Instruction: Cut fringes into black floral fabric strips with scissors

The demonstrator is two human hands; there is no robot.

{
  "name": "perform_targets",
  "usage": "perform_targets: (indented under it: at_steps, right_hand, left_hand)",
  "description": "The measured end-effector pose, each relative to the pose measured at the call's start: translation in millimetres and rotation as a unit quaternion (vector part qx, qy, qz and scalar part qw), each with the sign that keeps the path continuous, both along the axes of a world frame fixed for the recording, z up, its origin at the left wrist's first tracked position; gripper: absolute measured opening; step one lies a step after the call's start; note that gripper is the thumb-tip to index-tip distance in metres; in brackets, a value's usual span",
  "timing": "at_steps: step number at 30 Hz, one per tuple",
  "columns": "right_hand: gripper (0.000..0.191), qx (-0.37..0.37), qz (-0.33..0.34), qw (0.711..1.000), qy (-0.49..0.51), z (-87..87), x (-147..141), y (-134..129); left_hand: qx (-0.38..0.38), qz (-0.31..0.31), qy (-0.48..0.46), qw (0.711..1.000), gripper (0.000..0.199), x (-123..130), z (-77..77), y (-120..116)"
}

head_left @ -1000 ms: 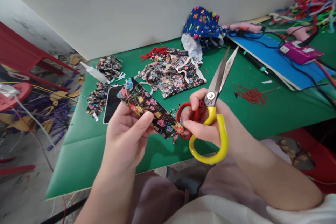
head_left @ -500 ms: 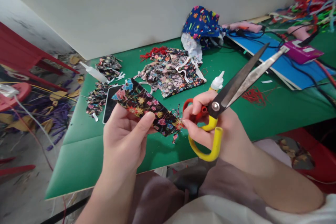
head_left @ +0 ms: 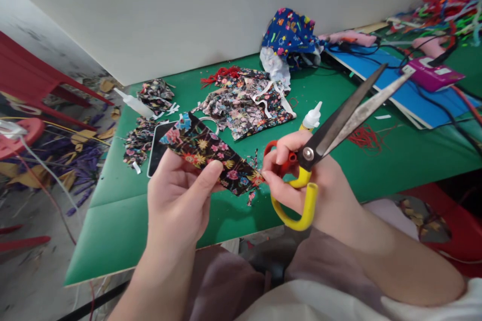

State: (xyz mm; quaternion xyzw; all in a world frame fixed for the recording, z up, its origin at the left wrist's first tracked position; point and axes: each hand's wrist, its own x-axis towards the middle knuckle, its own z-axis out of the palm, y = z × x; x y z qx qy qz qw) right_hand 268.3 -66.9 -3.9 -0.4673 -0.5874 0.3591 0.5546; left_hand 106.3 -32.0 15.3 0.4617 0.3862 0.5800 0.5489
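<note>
Between the thumb and fingers of my left hand (head_left: 184,195) is a strip of black floral fabric (head_left: 214,153), held slanting above the table. My right hand (head_left: 301,175) pinches the strip's right tip with thumb and forefinger. That same hand also carries scissors (head_left: 309,153) with one yellow and one red handle; their blades stand slightly apart and point up to the right, away from the fabric. Small floral scraps (head_left: 251,198) lie just below the pinched tip. A smartphone (head_left: 157,148) is partly hidden behind my left hand.
On the green table (head_left: 113,230) lie a heap of floral fabric (head_left: 248,105), a glue bottle (head_left: 312,116), another white bottle (head_left: 133,105), red threads (head_left: 365,138) and a blue folder (head_left: 391,85). A purple power strip (head_left: 433,74) with cables and pink glue guns (head_left: 350,37) sits at right.
Both hands keep their hold on the fabric strip in nearly the same place. The scissors have tilted very slightly in my right hand.
</note>
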Motion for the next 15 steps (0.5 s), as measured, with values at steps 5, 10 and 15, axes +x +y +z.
perform_targets:
  at_steps: [5,10,15]
  right_hand:
    - [0.031,-0.062,0.073,0.987,0.131,7.6,1.0,1.1]
    - [0.031,-0.119,0.139,0.956,0.228,9.5,1.9,2.2]
    - [0.027,-0.131,0.120,0.961,0.213,11.1,2.9,4.4]
  left_hand:
    - [-0.021,-0.031,-0.017,0.999,0.025,-2.3,-1.9,2.8]
    - [-0.034,-0.072,-0.037,0.996,0.027,-5.3,-5.2,7.1]
    - [-0.031,-0.074,-0.070,0.994,0.027,-8.7,-6.5,9.4]
